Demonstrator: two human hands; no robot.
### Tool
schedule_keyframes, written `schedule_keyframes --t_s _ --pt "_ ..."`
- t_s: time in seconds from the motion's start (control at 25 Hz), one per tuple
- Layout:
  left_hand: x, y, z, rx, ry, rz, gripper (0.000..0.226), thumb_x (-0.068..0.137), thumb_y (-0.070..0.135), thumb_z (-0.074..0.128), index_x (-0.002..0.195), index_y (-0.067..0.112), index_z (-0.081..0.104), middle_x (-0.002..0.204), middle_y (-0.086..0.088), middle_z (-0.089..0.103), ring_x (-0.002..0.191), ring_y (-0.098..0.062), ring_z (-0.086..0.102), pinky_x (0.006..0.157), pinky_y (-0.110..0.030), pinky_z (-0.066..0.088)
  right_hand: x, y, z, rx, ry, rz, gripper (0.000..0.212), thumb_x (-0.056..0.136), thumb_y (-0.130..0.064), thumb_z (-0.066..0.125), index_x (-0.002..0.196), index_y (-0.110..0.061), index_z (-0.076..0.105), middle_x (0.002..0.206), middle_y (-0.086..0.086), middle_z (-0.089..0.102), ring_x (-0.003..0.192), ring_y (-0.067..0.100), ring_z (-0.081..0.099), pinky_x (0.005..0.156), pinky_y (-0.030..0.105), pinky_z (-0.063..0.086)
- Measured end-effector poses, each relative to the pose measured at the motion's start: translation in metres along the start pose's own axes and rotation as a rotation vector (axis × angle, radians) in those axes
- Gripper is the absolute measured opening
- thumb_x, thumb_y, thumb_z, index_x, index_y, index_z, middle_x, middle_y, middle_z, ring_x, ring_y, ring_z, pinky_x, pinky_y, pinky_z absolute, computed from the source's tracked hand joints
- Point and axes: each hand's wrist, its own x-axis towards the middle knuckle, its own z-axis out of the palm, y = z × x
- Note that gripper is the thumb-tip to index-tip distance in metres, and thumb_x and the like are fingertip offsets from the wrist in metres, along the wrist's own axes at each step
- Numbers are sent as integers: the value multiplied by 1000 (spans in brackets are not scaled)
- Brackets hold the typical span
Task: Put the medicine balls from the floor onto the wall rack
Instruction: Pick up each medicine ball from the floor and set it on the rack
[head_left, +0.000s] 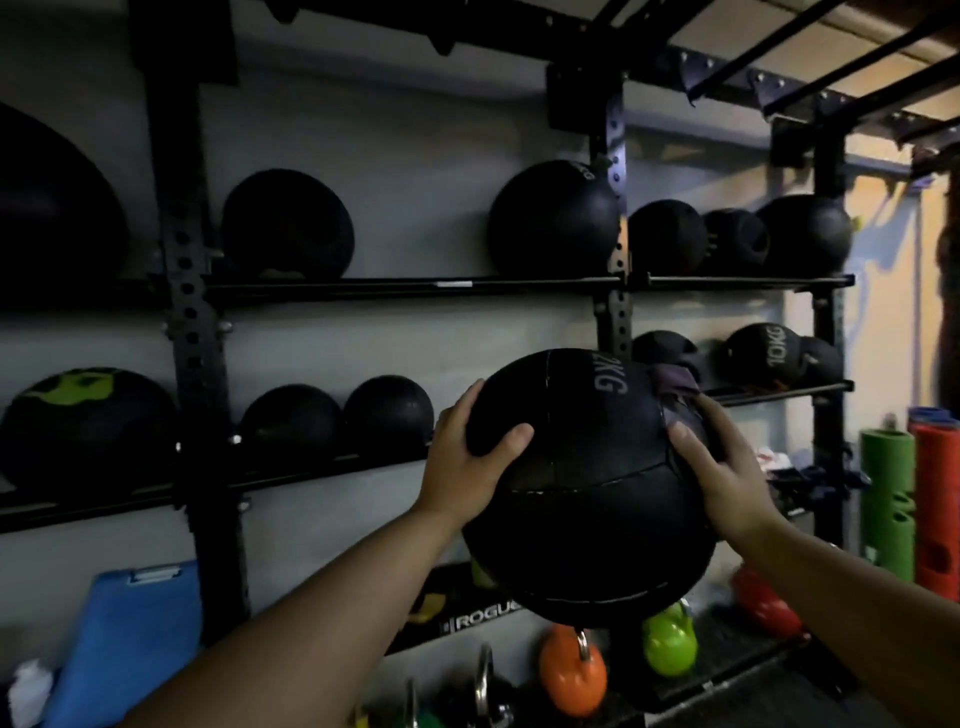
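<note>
Now | left grip (478, 462), right grip (727, 478) clasp medicine ball (587, 499) marked "2KG" | sign (483, 618): "ROGUE"

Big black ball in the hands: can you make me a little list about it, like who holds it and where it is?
ball: large black stitched medicine ball, grey KG lettering, number unclear
left grip: holds its left side
right grip: holds its right side, over a dark cloth
where: raised in front of the lower shelf of the black metal wall rack
below: round orange kettlebell, round green kettlebell
</note>
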Motion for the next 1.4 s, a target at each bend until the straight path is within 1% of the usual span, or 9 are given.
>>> schedule_keyframes --t_s 0.16,0.32,0.44,0.6,0.76,0.88,1.04,1.2,1.4 --pt "65 -29 32 84 89 11 105 67 79 70 158 34 44 152 6 48 142 -10 46 119 -34 39 82 60 9 74 -82 -24 84 74 -75 66 144 -30 53 142 2 57 130 19 54 108 36 44" --pt "128 -71 51 164 169 2 100 67 74 69 156 35 45 149 7 49 140 -10 48 113 -28 39 168 124 42 155 -175 -29 74 76 -80 66 136 -38 57 140 1 61 129 16 59 111 41 46" --pt "177 -106 52 216 223 -28 107 66 76 69 159 32 41 156 3 46 143 -12 46 115 -30 39 222 161 78 250 -205 -28 53 74 -71 65 122 -52 57 128 -11 66 112 -8 63 94 14 49" --pt "251 -159 52 233 209 3 97 65 75 68 152 42 45 146 10 49 126 6 51 97 -7 39 284 213 128 330 -210 -21 46 84 -59 76 124 -43 58 118 -17 65 93 -18 64 76 5 49" --pt "341 -225 47 282 195 -5 99 66 78 67 154 39 44 150 4 47 129 -2 51 104 -18 41 361 270 180 324 -155 17 58 84 -55 69 134 -30 55 119 -11 63 91 -18 64 70 2 47" --pt "410 -286 43 440 84 -62 101 70 86 51 161 44 31 163 -1 37 152 -19 36 121 -37 32 419 322 241 291 -150 59 65 85 -65 68 138 -28 57 126 -2 66 114 9 65 84 7 49" --pt "421 -358 77 921 131 151 105 67 87 57 161 46 32 173 -1 25 157 -35 27 122 -56 30 450 395 314 246 -101 107 88 72 -95 55 141 -41 57 140 -4 62 133 19 56 114 48 45" --pt "423 -382 87 940 279 294 105 65 79 65 158 37 44 168 -1 36 149 -38 41 116 -58 37 454 430 316 253 -88 38 84 75 -94 49 144 -47 55 139 -7 57 138 18 50 118 43 38" --pt "411 -358 91 936 131 127 106 68 82 63 162 48 28 175 8 19 160 -33 20 122 -61 31 444 416 281 6 -317 98 97 70 -102 35 156 -57 31 150 -1 49 140 24 49 118 42 38"
